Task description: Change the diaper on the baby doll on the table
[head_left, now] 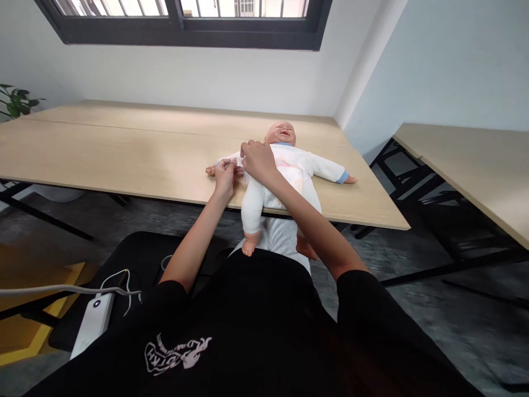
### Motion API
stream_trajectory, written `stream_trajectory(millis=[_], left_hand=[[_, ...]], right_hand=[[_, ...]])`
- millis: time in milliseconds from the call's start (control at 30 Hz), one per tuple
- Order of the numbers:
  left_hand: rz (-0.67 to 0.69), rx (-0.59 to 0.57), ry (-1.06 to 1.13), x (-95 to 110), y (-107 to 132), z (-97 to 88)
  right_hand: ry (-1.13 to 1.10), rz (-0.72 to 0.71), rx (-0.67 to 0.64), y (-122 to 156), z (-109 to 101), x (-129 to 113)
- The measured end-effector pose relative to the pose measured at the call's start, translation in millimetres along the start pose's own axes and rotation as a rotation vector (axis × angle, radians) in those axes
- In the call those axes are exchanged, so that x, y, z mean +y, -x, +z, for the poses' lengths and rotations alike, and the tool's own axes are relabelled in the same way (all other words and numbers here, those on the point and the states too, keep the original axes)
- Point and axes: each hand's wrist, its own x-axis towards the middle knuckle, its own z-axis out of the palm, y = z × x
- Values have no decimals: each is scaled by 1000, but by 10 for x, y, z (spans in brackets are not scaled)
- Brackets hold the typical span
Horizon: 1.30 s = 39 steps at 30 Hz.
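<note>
A baby doll (289, 165) in a white sleepsuit lies on its back near the front edge of a light wooden table (124, 154), its legs hanging over the edge. My left hand (225, 170) pinches the white sleeve at the doll's arm on the left side. My right hand (257, 158) rests on the doll's shoulder and chest, fingers curled on the cloth. The doll's other arm (334, 172) stretches out to the right with a blue cuff.
A second wooden table (467, 165) stands to the right across a gap with black frame legs. A white power bank (91, 322) with a cable lies on a black seat at lower left. A plant (16, 102) stands far left.
</note>
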Motion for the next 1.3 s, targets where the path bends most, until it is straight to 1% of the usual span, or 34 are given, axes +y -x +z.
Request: stream_trajectory(millis=[33, 100, 167, 200, 300, 400, 567, 633, 700, 800, 867, 967, 1033, 1167, 1300], left_hand=[[12, 9, -4, -6, -6, -9], [45, 24, -17, -23, -23, -29], [71, 24, -36, -39, -39, -50], [78, 17, -48, -46, -45, -60], [93, 4, -64, -55, -51, -72], [74, -13, -46, -54, -44, -61], [79, -10, -35, -47, -35, -34], [82, -13, -34, -48, -36, -40], [81, -29, -19, -50, -39, -53], [89, -67, 6, -46, -38, -55], [103, -89, 9, -36, -33, -23], [111, -140, 9, -8, -19, 83], [113, -194, 1, 11, -7, 169], [175, -275, -29, 22, 14, 286], [204, -281, -34, 7, -6, 274]], right_hand=[[-28, -26, -19, 40, -30, -18], [-48, -78, -112, 90, -57, -40], [-12, -105, -207, 97, -40, -36], [12, -106, -232, 85, -21, -24], [46, -95, -235, 11, 49, 37], [37, -113, -249, -92, 109, 93], [48, -150, -381, -226, 184, 81], [56, -151, -405, -236, 191, 71], [56, -149, -376, -206, 170, 86], [19, -130, -230, -96, 75, 148], [-54, -97, -145, -3, -20, 195], [-153, -47, -117, 119, -145, 242], [-159, 0, -95, 173, -178, 256], [-137, 110, 36, 223, -96, 290], [-176, 194, 198, 271, 3, 376]])
